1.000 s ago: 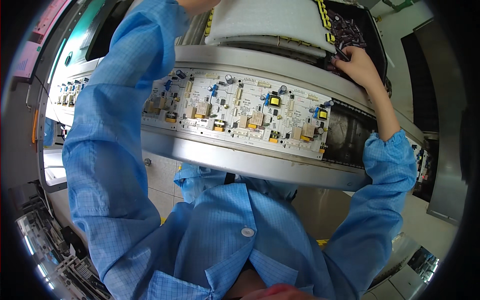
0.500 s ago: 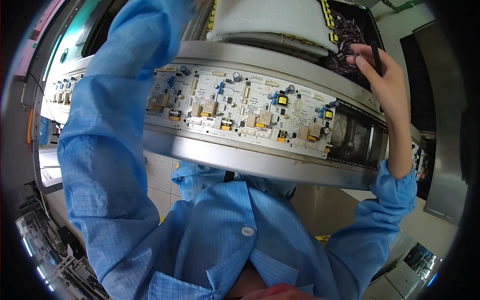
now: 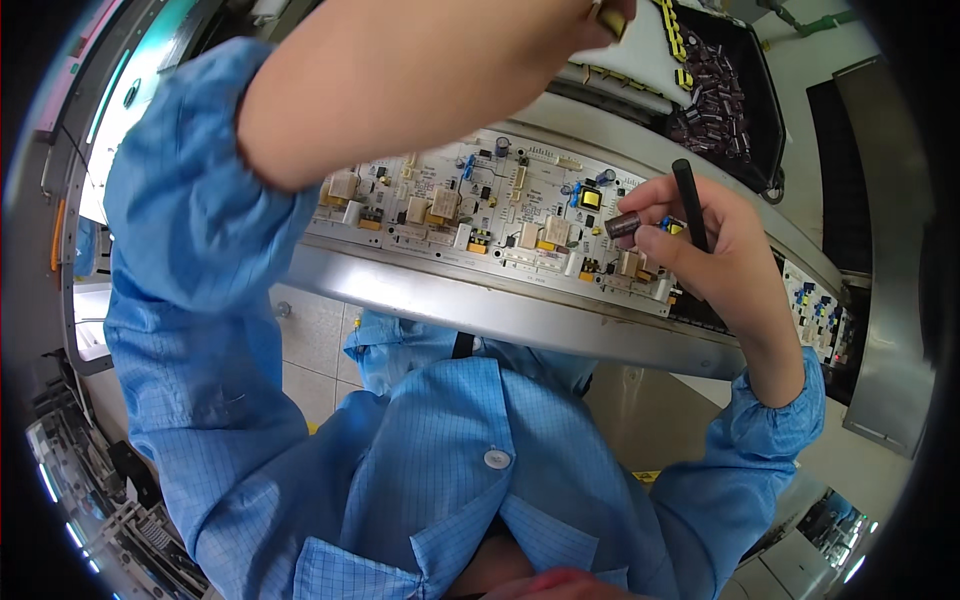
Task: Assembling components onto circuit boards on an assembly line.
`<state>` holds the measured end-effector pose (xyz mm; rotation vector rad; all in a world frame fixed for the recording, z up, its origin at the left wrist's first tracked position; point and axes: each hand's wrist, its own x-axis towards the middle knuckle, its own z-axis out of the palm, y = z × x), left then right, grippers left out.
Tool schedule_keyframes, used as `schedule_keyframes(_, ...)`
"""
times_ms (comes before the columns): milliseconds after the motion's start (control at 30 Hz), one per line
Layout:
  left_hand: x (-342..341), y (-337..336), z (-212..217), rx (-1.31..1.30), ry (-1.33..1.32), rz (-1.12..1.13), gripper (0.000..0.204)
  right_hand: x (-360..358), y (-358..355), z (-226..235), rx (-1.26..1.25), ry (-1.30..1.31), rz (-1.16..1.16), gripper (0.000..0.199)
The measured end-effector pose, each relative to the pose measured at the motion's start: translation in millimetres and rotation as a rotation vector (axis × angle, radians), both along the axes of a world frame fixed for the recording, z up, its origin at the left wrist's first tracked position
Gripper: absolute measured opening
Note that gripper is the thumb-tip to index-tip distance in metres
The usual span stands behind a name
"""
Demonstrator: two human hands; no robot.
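My right hand [image 3: 715, 235] is over the right end of a row of white circuit boards [image 3: 520, 215]. Thumb and fingers pinch a dark brown cylindrical capacitor [image 3: 622, 225], held tilted above the boards. A black pen-like rod [image 3: 690, 205] is also tucked in this hand and sticks up past the fingers. My left hand [image 3: 575, 30] is closed at the top edge, partly cut off, its forearm crossing over the boards. At its fingertips shows a small yellow transformer [image 3: 612, 18], mostly hidden.
A black bin [image 3: 765, 120] of loose brown capacitors stands at the far right. Beside it lies a white foam tray [image 3: 645, 55] edged with yellow transformers. The conveyor's metal front rail [image 3: 450, 305] runs between me and the boards. More boards [image 3: 815, 310] sit farther right.
My right hand has come from the capacitor bin to above the boards, now with a capacitor. My left hand has swung right toward the foam tray. The boards have shifted slightly right.
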<state>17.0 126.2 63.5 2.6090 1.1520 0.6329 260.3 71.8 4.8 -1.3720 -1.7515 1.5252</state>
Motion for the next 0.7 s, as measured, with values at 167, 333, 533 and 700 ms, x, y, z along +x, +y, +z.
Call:
schedule_keyframes(167,-27.4,-20.1,-24.5,0.016,-0.036,-0.051,0.017,-6.4,4.4,-4.0,0.071,-0.198,0.004,0.019)
schedule_keyframes(333,-48.8,-32.0,-47.4,-0.06,-0.091,-0.001,0.02,-15.4,1.6,-12.9,0.38,-0.356,0.098,0.014)
schedule_keyframes(533,-56.5,-43.9,-55.7,-0.135,-0.029,0.035,0.02,-15.5,-0.6,-21.7,0.634,-0.382,0.181,0.015)
schedule_keyframes(700,-56.0,-48.1,-58.7,-0.108,0.025,0.047,0.019,-10.0,-3.6,-24.5,0.639,-0.402,0.209,0.016)
